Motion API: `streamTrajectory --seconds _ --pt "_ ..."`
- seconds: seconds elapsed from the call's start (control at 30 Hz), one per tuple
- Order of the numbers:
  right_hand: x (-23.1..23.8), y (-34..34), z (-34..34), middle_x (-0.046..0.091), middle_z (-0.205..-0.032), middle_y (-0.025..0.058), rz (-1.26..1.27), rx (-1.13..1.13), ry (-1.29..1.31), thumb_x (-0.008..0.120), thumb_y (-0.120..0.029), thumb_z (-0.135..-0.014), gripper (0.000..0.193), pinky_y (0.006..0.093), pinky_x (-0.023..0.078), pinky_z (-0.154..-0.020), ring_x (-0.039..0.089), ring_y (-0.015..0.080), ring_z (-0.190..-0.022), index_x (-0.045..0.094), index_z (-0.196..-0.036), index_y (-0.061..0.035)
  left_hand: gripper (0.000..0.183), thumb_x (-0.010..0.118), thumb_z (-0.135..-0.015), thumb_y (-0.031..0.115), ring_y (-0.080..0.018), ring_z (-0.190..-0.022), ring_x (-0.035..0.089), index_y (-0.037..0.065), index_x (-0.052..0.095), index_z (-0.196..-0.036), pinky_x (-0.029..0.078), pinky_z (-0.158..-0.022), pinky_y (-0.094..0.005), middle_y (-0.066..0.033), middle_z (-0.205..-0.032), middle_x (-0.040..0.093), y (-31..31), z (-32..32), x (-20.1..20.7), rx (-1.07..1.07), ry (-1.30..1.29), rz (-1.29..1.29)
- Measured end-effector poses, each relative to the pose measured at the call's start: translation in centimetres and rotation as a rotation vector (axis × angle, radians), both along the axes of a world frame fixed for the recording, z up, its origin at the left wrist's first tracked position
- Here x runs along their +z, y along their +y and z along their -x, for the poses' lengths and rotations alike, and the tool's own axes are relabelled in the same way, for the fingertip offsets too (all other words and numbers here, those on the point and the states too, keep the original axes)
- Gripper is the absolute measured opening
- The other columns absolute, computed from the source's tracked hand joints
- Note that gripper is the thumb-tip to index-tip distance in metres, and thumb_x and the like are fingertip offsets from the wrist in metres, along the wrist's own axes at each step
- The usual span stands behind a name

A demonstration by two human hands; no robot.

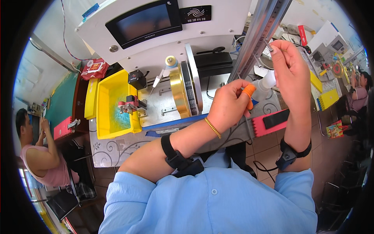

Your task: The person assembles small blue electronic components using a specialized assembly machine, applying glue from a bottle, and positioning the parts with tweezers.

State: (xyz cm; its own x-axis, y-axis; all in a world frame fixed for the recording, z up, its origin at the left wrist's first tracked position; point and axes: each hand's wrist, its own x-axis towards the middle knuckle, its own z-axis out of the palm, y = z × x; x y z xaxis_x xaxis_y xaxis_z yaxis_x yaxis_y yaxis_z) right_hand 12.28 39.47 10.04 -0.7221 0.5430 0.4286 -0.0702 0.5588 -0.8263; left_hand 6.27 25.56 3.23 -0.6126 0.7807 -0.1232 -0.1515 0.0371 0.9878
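My right hand (291, 66) is raised beside the upright metal rail (255, 43), pinching a small thin metal rod (268, 45) between thumb and fingers. Lower and to the left, my left hand (233, 102) is closed in a pinch, with an orange finger cot (248, 92) on one finger. What it holds, if anything, is hidden. A whitish translucent bottle (261, 90) stands between the two hands. To the left of my left hand, a machine bed carries a gold-coloured wheel (179, 93) with a black ribbed belt (190, 89) beside it.
A yellow bin (100, 111) with bluish strands stands left of the machine bed. Above is a white panel with a dark screen (144, 24). A phone (276, 119) lies on a pink notebook (258, 125) at the right edge. Other people sit at far left and far right.
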Motion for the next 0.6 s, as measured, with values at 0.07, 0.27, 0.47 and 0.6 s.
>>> streamTrajectory --seconds 0.07,0.27,0.47,0.6 --pt "0.2 -0.2 -0.2 0.047 -0.059 -0.0055 0.09 0.041 -0.033 0.056 -0.021 -0.097 0.019 0.019 0.026 -0.043 0.036 -0.0003 -0.048 0.06 -0.104 -0.003 0.019 0.053 -0.099 0.02 -0.0079 -0.048 0.056 0.004 0.062 -0.102 0.045 -0.042 -0.0223 -0.0029 -0.066 0.059 -0.2 0.2 -0.6 -0.007 -0.114 0.028" --pt "-1.0 0.4 -0.7 0.044 -0.058 -0.0053 0.529 0.249 0.019 0.06 -0.023 -0.096 0.023 0.0185 0.025 -0.041 0.033 0.0012 -0.044 0.059 -0.106 -0.0026 0.02 0.053 -0.099 0.021 -0.0086 -0.047 0.055 0.003 0.062 -0.102 0.045 -0.042 -0.0217 -0.0034 -0.066 0.06 0.1 0.3 -1.6 -0.05 -0.195 0.043" --pt "-1.8 0.3 -0.2 0.044 -0.06 -0.0052 0.659 0.323 0.118 0.062 -0.024 -0.094 0.023 0.018 0.024 -0.041 0.031 0.0014 -0.043 0.059 -0.105 -0.0032 0.02 0.054 -0.099 0.021 -0.009 -0.047 0.055 0.002 0.061 -0.101 0.045 -0.042 -0.0217 -0.0041 -0.065 0.06 -0.3 0.3 -2.0 -0.065 -0.23 0.013" --pt "-2.0 0.4 0.2 0.043 -0.06 -0.0054 0.635 0.328 0.145 0.061 -0.023 -0.095 0.021 0.018 0.025 -0.041 0.032 0.0011 -0.044 0.059 -0.104 -0.0036 0.019 0.053 -0.099 0.019 -0.0094 -0.047 0.056 0.002 0.061 -0.102 0.046 -0.044 -0.0209 -0.0043 -0.065 0.06 -0.8 0.4 -1.7 -0.077 -0.246 0.011"
